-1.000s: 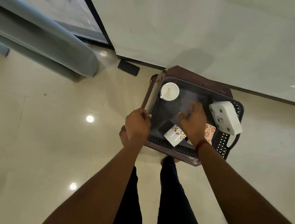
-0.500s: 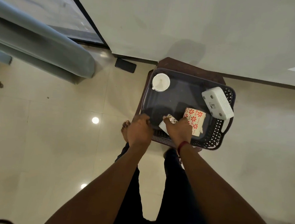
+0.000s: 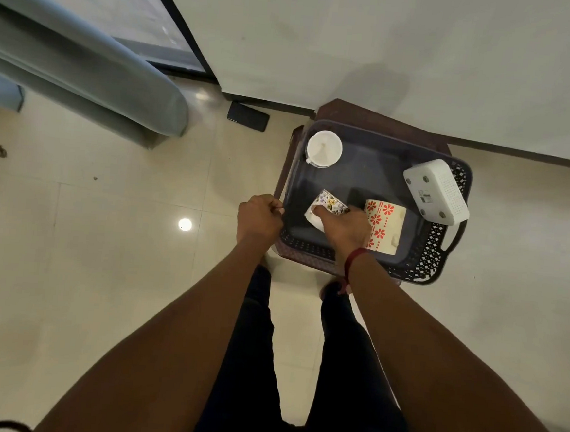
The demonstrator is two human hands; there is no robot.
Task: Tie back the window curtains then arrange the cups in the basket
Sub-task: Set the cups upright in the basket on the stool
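Observation:
A dark plastic basket (image 3: 423,260) with lattice walls sits on a brown stool. My left hand (image 3: 257,218) grips its left rim. My right hand (image 3: 342,229) reaches inside and holds a small cup with a blue and yellow flower pattern (image 3: 329,204), which lies tilted on the basket floor. Right beside that hand lies a cup with red flowers (image 3: 385,223) on its side. A plain white cup (image 3: 324,149) stands upright in the far left corner. The grey-blue curtain (image 3: 84,63) hangs at the upper left by the window.
A white vented box (image 3: 435,190) rests across the basket's right rim. A black phone (image 3: 248,117) lies on the tiled floor by the wall. The brown stool (image 3: 370,115) stands against the white wall. My legs and a bare foot are below the basket.
My right hand came from the basket's middle to the near side and took hold of the blue-flowered cup, uncovering the red-flowered one. The left hand stays on the rim.

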